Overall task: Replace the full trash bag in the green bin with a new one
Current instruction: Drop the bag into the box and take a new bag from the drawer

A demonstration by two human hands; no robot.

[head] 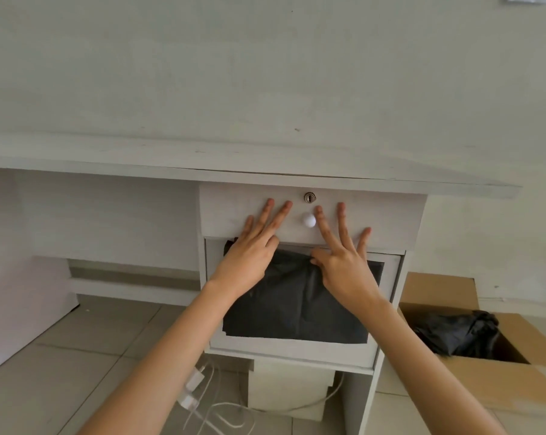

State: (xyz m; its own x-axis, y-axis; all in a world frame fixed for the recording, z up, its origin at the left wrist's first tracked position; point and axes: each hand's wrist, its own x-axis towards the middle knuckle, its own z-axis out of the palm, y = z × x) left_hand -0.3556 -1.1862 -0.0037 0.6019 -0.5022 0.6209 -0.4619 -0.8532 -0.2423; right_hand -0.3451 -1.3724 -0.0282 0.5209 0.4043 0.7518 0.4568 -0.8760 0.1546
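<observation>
Room: a pale wall (265, 73) behind a white desk (234, 164); light floor tiles (77, 356) below.
Desk front: an upper drawer (375, 215) with a round white knob (309, 220) and a keyhole (309, 197) above it; under it a lower drawer (293, 350) stands pulled out.
Floor: white cables (209, 412) with a charger lie under the desk; a cardboard box (484, 381) to the right holds a crumpled black bag (459, 334).
Folded bag (296, 302): black, matte, flat, creased, lying in the lower drawer; its long axis runs left to right, its far edge under the upper drawer.
Left hand (252, 249): fingers straight and spread, tips on the upper drawer front, gripping nothing.
Right hand (343, 255): fingers straight on the upper drawer front; thumb touches the folded bag's top edge.
</observation>
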